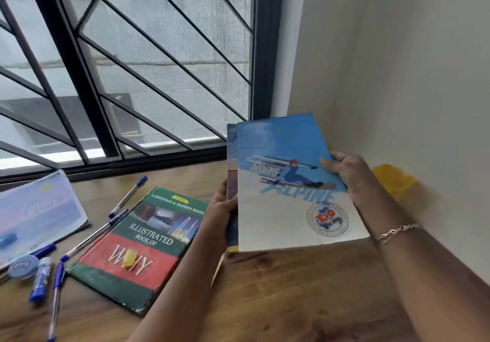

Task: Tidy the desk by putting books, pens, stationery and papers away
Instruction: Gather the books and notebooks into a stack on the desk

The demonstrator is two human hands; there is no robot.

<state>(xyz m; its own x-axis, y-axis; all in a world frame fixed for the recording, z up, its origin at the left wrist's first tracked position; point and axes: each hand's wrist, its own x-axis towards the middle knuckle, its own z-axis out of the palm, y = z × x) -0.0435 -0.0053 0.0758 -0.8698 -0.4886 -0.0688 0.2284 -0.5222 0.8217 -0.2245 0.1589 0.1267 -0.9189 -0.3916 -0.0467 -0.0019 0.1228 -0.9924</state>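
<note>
Notebook stack held by curled fingers of left hand, right hand; edges best squared before set down

Both hands hold a small stack of books: the left hand grips its left edge, the right hand its right edge. The top notebook shows a skier. On the desk lie a green-and-red book and blue pens.

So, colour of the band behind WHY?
Red band on the green hardcover book; head view.
</note>
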